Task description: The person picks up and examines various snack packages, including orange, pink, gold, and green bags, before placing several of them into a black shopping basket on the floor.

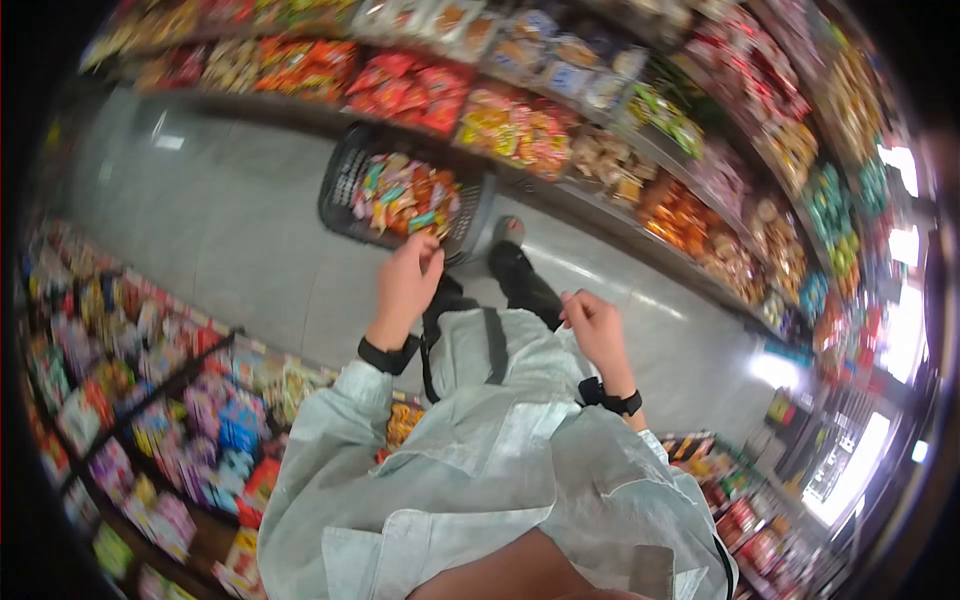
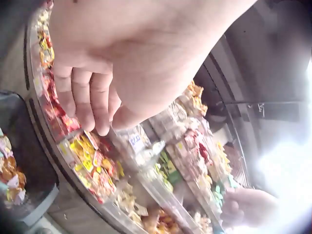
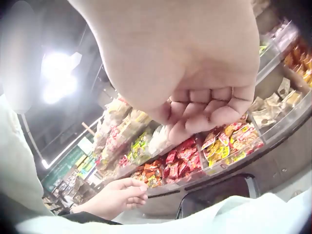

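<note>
In the head view my left hand (image 1: 405, 285) hangs in front of my body with its fingers loosely bent, and its fingertips overlap the near rim of a dark shopping basket (image 1: 338, 205). Inside that basket lies a heap of small wrapped sweets (image 1: 410, 195) in mixed colours. The left wrist view shows the same hand (image 2: 112, 68) with nothing in its palm. My right hand (image 1: 597, 330) is held at waist height on the other side, fingers loosely curled in. Its palm and fingers (image 3: 200, 112) hold nothing in the right wrist view.
Shelves of bulk bins run along the far side, with red packets (image 1: 410, 90), yellow packets (image 1: 515, 130) and orange packets (image 1: 675, 215). Another display of bagged snacks (image 1: 200, 430) stands at the left. Grey tiled floor (image 1: 230, 200) lies between them, with my foot (image 1: 509, 230) beside the basket.
</note>
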A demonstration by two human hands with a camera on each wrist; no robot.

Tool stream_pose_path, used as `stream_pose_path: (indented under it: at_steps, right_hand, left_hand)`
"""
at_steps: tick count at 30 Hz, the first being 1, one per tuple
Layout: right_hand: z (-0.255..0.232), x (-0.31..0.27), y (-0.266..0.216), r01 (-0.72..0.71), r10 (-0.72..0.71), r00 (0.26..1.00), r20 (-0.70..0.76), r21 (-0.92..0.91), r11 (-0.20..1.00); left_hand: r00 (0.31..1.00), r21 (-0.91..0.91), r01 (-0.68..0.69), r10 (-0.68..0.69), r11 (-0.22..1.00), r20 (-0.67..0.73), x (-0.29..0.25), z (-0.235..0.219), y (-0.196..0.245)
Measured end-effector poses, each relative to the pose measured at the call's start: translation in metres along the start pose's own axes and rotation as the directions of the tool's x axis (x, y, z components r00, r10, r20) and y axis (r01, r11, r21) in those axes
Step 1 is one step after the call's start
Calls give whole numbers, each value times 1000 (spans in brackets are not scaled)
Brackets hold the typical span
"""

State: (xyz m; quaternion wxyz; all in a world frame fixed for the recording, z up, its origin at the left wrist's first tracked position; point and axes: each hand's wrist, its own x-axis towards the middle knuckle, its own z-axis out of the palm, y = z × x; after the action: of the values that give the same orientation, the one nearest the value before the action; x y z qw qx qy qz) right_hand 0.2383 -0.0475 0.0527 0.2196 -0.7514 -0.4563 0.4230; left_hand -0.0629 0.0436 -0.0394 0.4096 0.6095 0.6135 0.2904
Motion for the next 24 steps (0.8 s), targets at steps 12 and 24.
stream_pose_path:
  at_steps: [12,24]
  right_hand:
    - [-23,-74,78,92,-78,983,-169,74,993]
    - [-134,-167,238,42,70,909,-412,255,966]
  left_hand:
    - [728,9,-485,398,875,558,-22,96,104]
    - [412,-74,-620,404,781,817,-127,293,229]
